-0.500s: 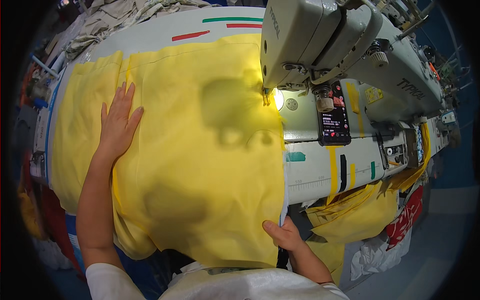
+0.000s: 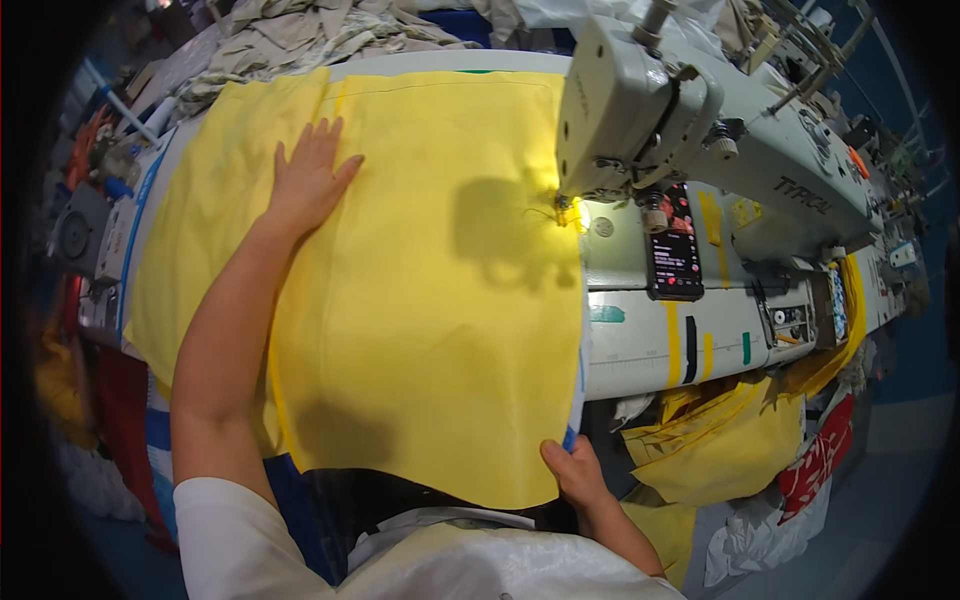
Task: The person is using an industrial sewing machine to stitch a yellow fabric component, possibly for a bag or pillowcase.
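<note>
A large yellow fabric piece covers most of the sewing machine bed and hangs over its front edge toward me. Its right edge runs beneath the lit needle area of the sewing machine. My left hand lies flat on the far left of the cloth beside a fold, fingers spread. At the near right corner, my right hand pinches the fabric's edge, thumb on top and fingers hidden underneath. A strip of pale blue shows along that edge.
A phone lies on the bed right of the needle. Further right sits a small parts tray. More yellow pieces hang below the front edge, near a red patterned cloth. Crumpled beige cloth lies behind.
The yellow fabric has moved away from me along the needle, covering the tape marks at the back. My left hand has gone forward with it. The view has shifted a little.
</note>
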Motion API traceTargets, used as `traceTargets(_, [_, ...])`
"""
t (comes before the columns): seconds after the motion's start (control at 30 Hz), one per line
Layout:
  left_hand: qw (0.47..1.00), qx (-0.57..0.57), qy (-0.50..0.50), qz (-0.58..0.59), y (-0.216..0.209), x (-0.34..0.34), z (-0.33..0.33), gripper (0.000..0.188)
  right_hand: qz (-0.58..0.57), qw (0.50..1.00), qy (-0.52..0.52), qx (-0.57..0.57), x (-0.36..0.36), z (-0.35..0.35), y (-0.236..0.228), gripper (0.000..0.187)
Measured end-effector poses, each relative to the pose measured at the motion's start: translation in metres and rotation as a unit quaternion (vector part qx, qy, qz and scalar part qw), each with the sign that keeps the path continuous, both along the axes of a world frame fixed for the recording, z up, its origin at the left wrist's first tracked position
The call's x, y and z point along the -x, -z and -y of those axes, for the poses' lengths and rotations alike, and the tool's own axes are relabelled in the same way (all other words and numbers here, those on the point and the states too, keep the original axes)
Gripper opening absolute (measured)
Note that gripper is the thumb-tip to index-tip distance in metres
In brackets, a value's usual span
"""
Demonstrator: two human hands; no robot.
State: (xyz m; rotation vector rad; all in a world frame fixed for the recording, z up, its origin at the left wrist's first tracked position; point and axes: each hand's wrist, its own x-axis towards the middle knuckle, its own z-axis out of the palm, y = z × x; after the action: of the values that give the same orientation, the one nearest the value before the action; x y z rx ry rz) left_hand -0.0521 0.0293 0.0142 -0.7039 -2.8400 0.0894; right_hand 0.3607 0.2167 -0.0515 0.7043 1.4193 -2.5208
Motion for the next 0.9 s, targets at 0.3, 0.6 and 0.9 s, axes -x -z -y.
traceTargets(0.3, [0.993,-0.063,-0.098,0.034,-0.013,-0.14,0.133,0.054,-0.038,0.999,0.008,-0.003,-0.03,0.018,-0.02,0.025])
traceTargets(0.6, [0.986,-0.12,-0.119,-0.008,-0.073,-0.037,0.278,0.02,-0.041,0.985,0.153,-0.064,-0.027,0.029,-0.012,0.025])
traceTargets(0.9, [0.969,-0.138,-0.137,-0.155,0.022,-0.024,0.295,0.036,-0.073,0.975,0.186,-0.1,-0.018,0.023,-0.009,0.024])
